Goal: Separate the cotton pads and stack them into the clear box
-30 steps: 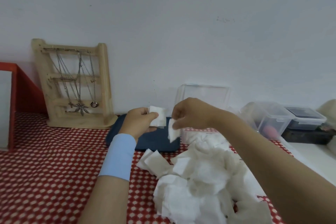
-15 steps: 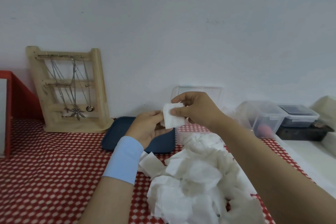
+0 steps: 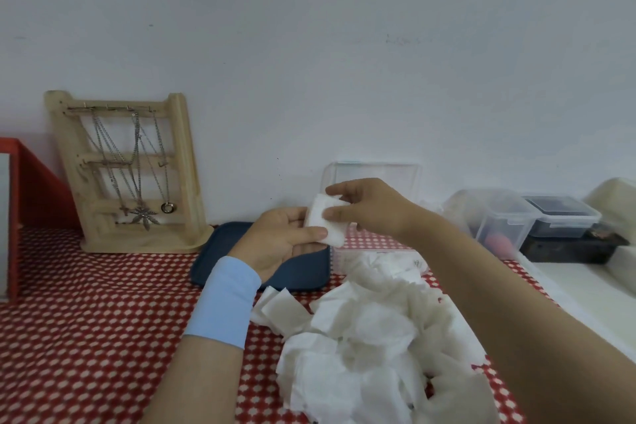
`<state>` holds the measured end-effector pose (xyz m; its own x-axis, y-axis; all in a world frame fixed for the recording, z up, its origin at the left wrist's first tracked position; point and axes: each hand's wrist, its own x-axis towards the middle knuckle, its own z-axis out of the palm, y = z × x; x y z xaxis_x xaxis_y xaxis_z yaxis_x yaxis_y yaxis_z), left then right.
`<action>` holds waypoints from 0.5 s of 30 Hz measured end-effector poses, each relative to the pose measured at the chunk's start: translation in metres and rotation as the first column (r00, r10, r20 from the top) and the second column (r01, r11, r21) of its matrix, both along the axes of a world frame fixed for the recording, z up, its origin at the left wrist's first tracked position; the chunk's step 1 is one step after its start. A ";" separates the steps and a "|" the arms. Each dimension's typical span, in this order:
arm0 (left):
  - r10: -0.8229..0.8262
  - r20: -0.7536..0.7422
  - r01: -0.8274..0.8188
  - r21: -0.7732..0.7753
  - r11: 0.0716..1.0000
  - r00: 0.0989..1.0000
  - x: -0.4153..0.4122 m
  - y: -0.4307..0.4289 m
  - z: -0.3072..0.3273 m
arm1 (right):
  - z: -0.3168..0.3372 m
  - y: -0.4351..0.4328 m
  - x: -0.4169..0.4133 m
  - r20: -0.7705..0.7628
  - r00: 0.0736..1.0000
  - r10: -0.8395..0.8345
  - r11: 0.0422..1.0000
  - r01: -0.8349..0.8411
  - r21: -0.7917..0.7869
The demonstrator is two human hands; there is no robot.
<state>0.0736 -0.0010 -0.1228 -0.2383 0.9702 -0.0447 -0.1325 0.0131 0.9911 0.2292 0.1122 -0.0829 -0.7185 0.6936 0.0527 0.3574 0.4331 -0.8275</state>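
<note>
A small stack of white cotton pads [image 3: 325, 222] is held in the air between both hands, above the blue tray. My left hand [image 3: 282, 239], with a light blue wristband, grips it from the left with the thumb underneath. My right hand [image 3: 366, 206] pinches it from the right and top. A loose heap of cotton pads [image 3: 371, 337] lies on the red dotted cloth in front of me. The clear box [image 3: 373, 175] stands behind my hands against the wall, its lid raised; its lower part is mostly hidden.
A dark blue tray [image 3: 220, 258] lies under my left hand. A wooden jewellery stand [image 3: 127, 172] with necklaces leans at the back left, beside a red frame [image 3: 20, 189]. Clear plastic containers [image 3: 495, 217] and a dark tray [image 3: 571, 244] sit at the right.
My two hands came together: the pad my right hand held apart is now pressed onto the pads in my left hand. The view has also shifted slightly.
</note>
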 end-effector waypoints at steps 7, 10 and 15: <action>0.039 -0.159 -0.049 -0.059 0.997 0.987 0.005 0.012 0.006 | 0.017 0.017 0.012 0.155 0.982 0.111 0.989 -0.094 -0.113; 0.078 -0.327 -0.114 -0.090 0.989 0.942 0.000 0.035 0.009 | 0.023 0.033 0.015 0.176 0.984 0.000 0.999 0.006 -0.036; 0.113 -0.617 -0.283 -0.186 0.941 0.779 -0.012 0.073 0.000 | 0.006 0.055 0.008 0.406 0.895 -0.181 0.981 0.135 0.140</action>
<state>0.0619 0.0716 -0.1230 -0.4853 0.8717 -0.0676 0.4475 0.3141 0.8373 0.2375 0.1672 -0.0769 -0.5720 0.8069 -0.1476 0.7295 0.4181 -0.5414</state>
